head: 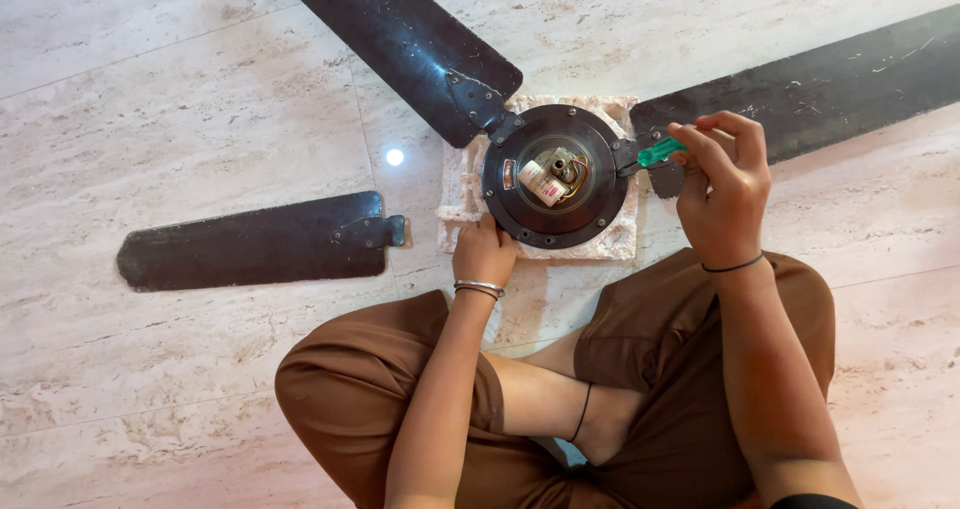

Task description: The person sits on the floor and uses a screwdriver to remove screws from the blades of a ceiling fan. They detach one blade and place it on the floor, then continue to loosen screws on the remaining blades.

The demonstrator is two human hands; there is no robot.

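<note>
Ceiling fan dismantled on a pale stone floor (180,99), seen from above the seated person. The round dark fan motor (556,176) rests on a worn white cloth pad (625,237); all positions below are given relative to this motor. At its centre sit a small white cylinder and coloured wires, details too small to tell. One dark blade (400,39) joins the motor at upper left, and a second blade (810,89) joins at the right. A third blade (255,241), with its metal bracket, lies apart from the motor to the left, flat on the floor. The left hand (484,253) presses against the motor's lower-left rim, fingers curled on the edge, a thin bangle at the wrist. The right hand (722,194), just right of the motor, is clenched around a green-handled screwdriver (660,152), whose tip meets the bracket of the right-hand blade beside the motor rim. The person's crossed legs in brown cloth (360,389) lie below the motor
</note>
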